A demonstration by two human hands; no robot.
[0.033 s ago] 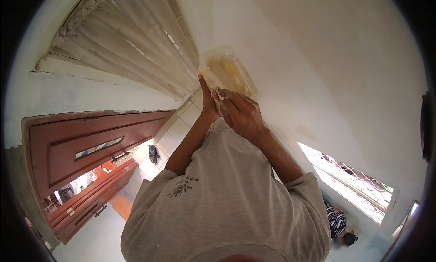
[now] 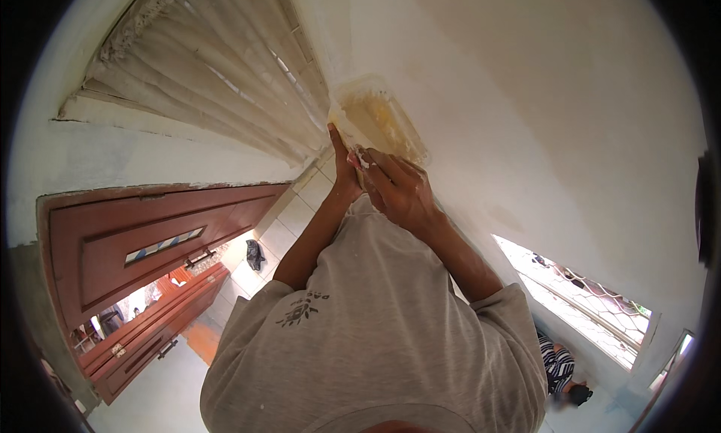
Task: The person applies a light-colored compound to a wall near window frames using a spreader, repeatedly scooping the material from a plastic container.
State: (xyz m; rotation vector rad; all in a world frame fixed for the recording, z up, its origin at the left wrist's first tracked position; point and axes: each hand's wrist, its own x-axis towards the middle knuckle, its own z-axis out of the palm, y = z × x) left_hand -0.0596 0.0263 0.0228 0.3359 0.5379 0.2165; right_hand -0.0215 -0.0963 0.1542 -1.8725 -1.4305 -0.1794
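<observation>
Here, at upper centre of the frame, the left hand (image 2: 344,165) props a clear plastic tub (image 2: 375,114) smeared with yellowish-white filler, fingers extended along its edge. The right hand (image 2: 398,189) is closed around a small putty-coated tool (image 2: 359,159) at the tub's near rim. The white wall (image 2: 526,117) on the right appears largely coated; the tub looks nearly scraped out. A pleated curtain (image 2: 210,65) hangs upper left.
</observation>
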